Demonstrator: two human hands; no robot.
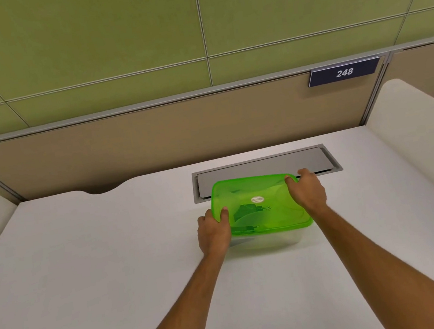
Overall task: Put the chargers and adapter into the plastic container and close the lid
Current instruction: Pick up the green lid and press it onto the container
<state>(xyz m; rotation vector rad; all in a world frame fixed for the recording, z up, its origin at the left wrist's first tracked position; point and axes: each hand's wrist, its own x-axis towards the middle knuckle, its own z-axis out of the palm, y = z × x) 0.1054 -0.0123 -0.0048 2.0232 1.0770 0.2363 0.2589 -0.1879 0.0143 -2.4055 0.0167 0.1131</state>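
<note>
A clear plastic container (pixel 266 241) stands on the white desk with a translucent green lid (pixel 273 212) lying on top of it. Dark charger shapes (pixel 248 211) show through the lid, inside the container. My left hand (pixel 213 232) grips the lid's near left corner, thumb on top. My right hand (pixel 307 190) holds the lid's far right corner, fingers curled over the edge. Whether the lid is snapped down all round cannot be told.
A grey cable hatch (pixel 264 170) is set into the desk (pixel 85 268) just behind the container. A beige partition with a sign reading 248 (pixel 344 72) backs the desk. White padded dividers (pixel 416 129) rise at both sides.
</note>
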